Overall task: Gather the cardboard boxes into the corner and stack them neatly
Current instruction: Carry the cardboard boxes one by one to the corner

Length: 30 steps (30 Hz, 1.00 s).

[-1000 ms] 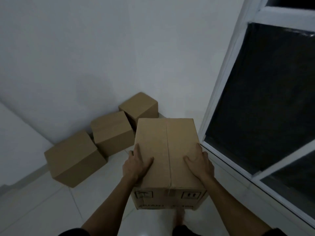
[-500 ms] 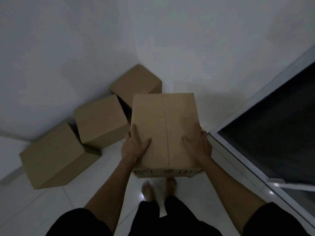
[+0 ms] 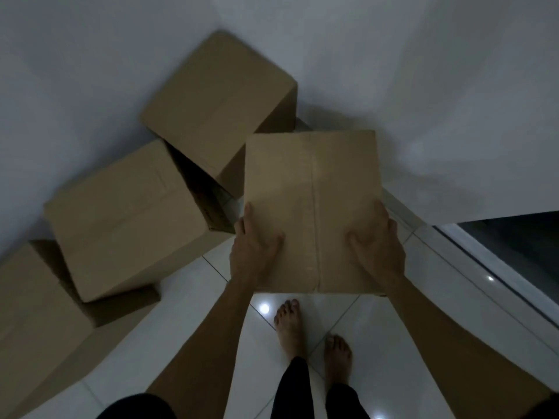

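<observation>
cardboard box (image 3: 311,189) between left hand (image 3: 251,252), right hand (image 3: 378,249)

I can read no text, label, brand, number or sign anywhere here. The top of the box I'm holding (image 3: 311,189) shows only plain cardboard and a taped seam. The three boxes along the wall (image 3: 121,213) show bare brown faces. One dark side face between them may carry print, but it is too dim and blurred to read.
</observation>
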Motion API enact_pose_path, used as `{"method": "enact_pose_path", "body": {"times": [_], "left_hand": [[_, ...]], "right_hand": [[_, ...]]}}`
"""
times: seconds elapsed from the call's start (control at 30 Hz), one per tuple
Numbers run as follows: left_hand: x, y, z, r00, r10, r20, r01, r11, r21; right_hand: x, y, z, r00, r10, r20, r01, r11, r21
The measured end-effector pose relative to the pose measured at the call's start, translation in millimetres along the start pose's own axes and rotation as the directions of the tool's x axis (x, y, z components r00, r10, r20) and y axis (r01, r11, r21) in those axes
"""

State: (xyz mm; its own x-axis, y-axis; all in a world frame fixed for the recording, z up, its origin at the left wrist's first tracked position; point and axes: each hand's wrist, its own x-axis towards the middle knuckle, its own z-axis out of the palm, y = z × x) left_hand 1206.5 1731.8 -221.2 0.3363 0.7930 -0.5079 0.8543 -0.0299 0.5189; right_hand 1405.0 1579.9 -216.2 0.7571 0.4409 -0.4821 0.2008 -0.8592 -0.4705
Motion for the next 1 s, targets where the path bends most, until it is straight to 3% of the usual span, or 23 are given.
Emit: {"method": "enact_pose_path", "body": {"times": [0.3, 0.5, 0.67, 0.83, 1.0], "left_hand": [[114, -29, 33, 0.994, 0.071, 0.087, -0.075, 0.997, 0.038], [134, -24, 21, 0.976, 0.105, 0.189, -0.128, 0.986, 0.111], [147, -9, 12, 0.978, 0.079, 0.191, -0.116, 0.974, 0.194], [106, 23, -1, 0.989, 0.062, 0.133, -0.106, 0.930, 0.353], [16, 59, -35, 0.958, 0.160, 0.238, -0.240, 0.901, 0.361]], "right_hand": [[73, 19, 75, 0.999, -0.028, 0.041, 0.025, 0.997, 0.078], [74, 19, 77, 0.999, -0.026, 0.045, 0.024, 0.999, 0.045], [75, 17, 74, 0.993, -0.002, 0.116, -0.001, 1.000, 0.022], [60, 16, 32, 0.983, -0.006, 0.186, 0.015, 0.999, -0.046], [6, 17, -48, 0.977, 0.001, 0.214, 0.029, 0.990, -0.138]]}}
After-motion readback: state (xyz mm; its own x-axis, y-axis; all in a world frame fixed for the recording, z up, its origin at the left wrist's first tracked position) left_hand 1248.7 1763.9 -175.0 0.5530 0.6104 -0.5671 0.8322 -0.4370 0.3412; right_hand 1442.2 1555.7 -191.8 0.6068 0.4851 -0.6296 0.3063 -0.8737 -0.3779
